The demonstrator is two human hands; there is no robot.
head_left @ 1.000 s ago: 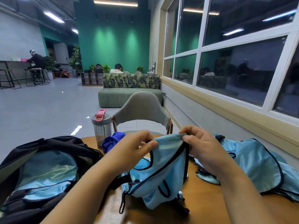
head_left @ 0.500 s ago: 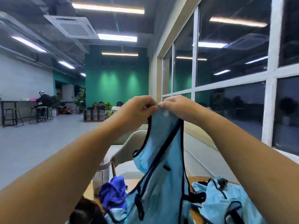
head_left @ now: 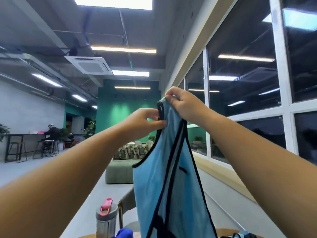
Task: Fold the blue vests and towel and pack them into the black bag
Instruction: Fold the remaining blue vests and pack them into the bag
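A light blue vest (head_left: 169, 182) with black trim hangs in the air in front of me, held up high. My right hand (head_left: 184, 104) pinches its top strap at the highest point. Just below and to the left, my left hand (head_left: 145, 120) pinches the black-trimmed edge of the strap. The vest drops down past the bottom of the view. A dark blue towel (head_left: 123, 234) shows at the bottom edge. A corner of another blue vest (head_left: 243, 235) peeks in at the bottom right. The black bag is out of view.
A grey bottle with a pink lid (head_left: 106, 219) stands on the wooden table (head_left: 87, 236) at the bottom. A chair back (head_left: 127, 200) is behind it, a green sofa (head_left: 120, 170) farther off. Windows (head_left: 248, 100) run along the right; a person sits far left.
Both hands have lifted the vest from table height to high in the air, and my view has tilted upward. The bag and most of the table have dropped out of sight.
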